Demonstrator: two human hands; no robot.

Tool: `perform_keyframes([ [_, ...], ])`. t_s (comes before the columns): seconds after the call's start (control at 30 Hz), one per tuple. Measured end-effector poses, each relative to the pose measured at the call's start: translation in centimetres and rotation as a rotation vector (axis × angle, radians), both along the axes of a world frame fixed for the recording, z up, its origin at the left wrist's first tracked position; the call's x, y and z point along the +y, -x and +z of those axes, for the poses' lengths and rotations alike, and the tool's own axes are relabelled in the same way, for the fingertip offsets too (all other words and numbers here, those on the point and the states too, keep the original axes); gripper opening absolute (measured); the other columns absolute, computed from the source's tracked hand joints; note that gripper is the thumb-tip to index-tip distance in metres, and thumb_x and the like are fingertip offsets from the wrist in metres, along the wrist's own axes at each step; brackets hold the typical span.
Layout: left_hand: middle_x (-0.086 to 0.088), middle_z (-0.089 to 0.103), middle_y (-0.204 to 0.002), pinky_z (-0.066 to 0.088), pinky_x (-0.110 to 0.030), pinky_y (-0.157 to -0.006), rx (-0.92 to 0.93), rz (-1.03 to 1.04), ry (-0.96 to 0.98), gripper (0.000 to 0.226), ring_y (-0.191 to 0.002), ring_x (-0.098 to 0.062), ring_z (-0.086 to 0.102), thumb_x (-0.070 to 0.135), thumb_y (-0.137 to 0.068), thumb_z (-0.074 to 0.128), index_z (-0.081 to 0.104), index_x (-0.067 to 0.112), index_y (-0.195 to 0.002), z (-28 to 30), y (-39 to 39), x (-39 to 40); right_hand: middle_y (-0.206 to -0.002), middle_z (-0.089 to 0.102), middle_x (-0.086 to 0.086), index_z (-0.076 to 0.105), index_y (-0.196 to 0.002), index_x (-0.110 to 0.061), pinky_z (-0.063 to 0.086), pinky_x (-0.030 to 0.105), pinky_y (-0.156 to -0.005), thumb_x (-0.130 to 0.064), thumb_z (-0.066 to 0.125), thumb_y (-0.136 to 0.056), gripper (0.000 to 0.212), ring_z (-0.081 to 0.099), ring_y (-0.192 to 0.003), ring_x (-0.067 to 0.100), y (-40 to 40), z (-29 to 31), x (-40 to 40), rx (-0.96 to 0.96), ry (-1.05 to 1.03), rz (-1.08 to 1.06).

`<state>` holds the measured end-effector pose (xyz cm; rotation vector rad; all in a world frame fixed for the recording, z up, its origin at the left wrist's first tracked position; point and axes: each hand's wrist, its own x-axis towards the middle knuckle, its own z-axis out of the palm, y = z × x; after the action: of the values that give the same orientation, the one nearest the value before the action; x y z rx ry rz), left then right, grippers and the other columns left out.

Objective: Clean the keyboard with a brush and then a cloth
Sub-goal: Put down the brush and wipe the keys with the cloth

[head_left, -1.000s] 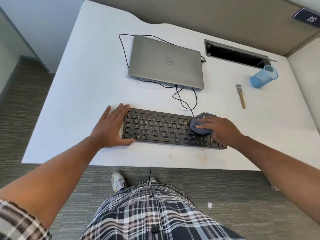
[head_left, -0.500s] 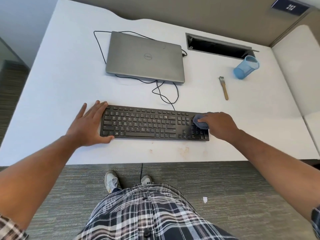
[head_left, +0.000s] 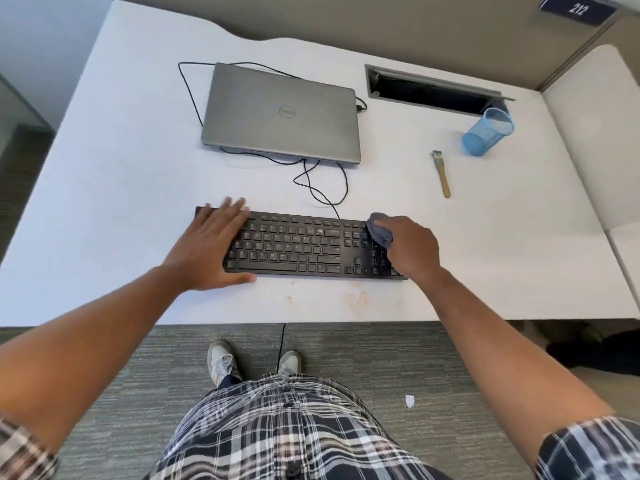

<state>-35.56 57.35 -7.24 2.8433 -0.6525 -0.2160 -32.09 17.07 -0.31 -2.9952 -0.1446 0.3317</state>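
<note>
Grey cloth (head_left: 379, 233), bunched in our right hand (head_left: 410, 247), is pressing on the number-pad end of the keyboard (head_left: 298, 249) while our left hand (head_left: 211, 249), lying flat and unclenched, is pinning the opposite end so it isn't sliding across the worktop (head_left: 121, 188); brush (head_left: 441, 173) is lying aside.

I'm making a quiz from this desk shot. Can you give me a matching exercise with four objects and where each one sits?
Things:
1. cloth
2. brush
3. laptop
4. mesh cup

Places:
A. shut, behind the keyboard
B. lying alone on the desk, near the cup
C. by the cable slot
D. in the right hand, on the keys

Pairs: 1-D, 2-B, 3-A, 4-C
</note>
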Motion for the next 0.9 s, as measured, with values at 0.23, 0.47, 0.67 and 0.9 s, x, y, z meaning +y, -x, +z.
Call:
perform_keyframes([
  [0.23,-0.005,-0.015,-0.176,-0.009,-0.049,-0.131,0.034,-0.134,-0.141,0.121,-0.162,-0.028,-0.015,0.100,-0.080,0.030,-0.006,0.026,-0.169,-0.1,-2.0,-9.9,-0.145,0.059,-0.004,0.063,-0.141,-0.030,0.051,0.038,-0.101,0.009,0.061,-0.087,0.067,0.057,-0.132,0.021,0.4,-1.0,-0.9,0.019,-0.060,0.041],
  [0.47,-0.007,-0.002,-0.177,-0.005,-0.051,-0.132,0.012,-0.079,-0.111,0.115,-0.164,-0.030,-0.005,0.094,-0.084,0.039,0.003,0.026,-0.169,-0.2,-1.6,-10.4,-0.154,0.052,0.000,0.062,-0.143,-0.028,0.047,0.042,-0.107,0.007,0.064,-0.086,0.067,0.053,-0.135,0.026,2.8,-0.8,-1.0,0.070,-0.016,0.054],
  [0.67,-0.006,0.000,-0.177,-0.002,-0.051,-0.132,0.018,-0.071,-0.105,0.116,-0.164,-0.029,-0.003,0.093,-0.083,0.043,0.003,0.026,-0.168,0.0,-1.6,-10.4,-0.153,0.052,-0.004,0.059,-0.145,-0.033,0.051,0.040,-0.102,0.000,0.062,-0.091,0.064,0.057,-0.130,0.027,5.8,-0.5,-0.9,0.108,0.064,0.088],
  [0.9,-0.004,0.001,-0.177,-0.006,-0.048,-0.132,0.055,-0.046,-0.086,0.116,-0.164,-0.028,-0.003,0.090,-0.083,0.052,0.006,0.027,-0.168,0.3,-1.7,-10.6,-0.130,0.071,-0.009,0.076,-0.120,-0.035,0.048,0.027,-0.078,-0.001,0.062,-0.094,0.045,0.065,-0.095,0.017,5.8,3.2,-0.5,0.280,0.118,0.184],
])
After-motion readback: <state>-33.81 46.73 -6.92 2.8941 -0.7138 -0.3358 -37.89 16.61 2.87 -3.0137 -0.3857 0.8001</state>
